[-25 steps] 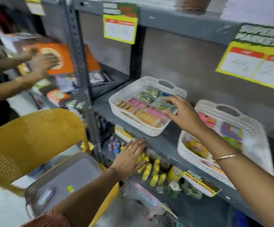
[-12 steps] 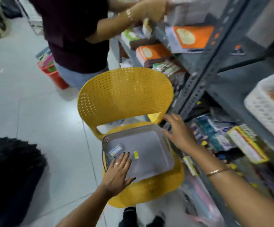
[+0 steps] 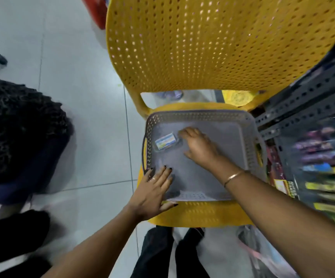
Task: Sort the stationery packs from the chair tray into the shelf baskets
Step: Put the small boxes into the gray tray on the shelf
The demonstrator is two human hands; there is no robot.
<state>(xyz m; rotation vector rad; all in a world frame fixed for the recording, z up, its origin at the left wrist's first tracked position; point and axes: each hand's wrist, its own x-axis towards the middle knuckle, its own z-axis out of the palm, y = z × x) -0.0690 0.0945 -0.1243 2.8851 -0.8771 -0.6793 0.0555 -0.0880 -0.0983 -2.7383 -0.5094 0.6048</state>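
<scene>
A grey perforated tray (image 3: 232, 121) lies on the seat of a yellow plastic chair (image 3: 222, 47). One small stationery pack (image 3: 166, 141) in clear wrap with a blue and white label rests in the tray's left half. My right hand (image 3: 199, 146) is inside the tray, fingers spread, fingertips just right of the pack and holding nothing. My left hand (image 3: 152, 194) lies flat on the tray's near left corner, fingers apart. The shelf baskets are out of view.
A dark metal shelf upright (image 3: 307, 101) stands right of the chair, with blurred packaged goods (image 3: 323, 167) on a low shelf. A dark patterned bag (image 3: 18, 133) sits on the tiled floor at left. My legs (image 3: 172, 253) are against the chair's front.
My view has dropped from the shelf baskets to the chair tray. My right hand has come from the shelf into the tray beside the pack. My left hand stays at the tray's near left corner.
</scene>
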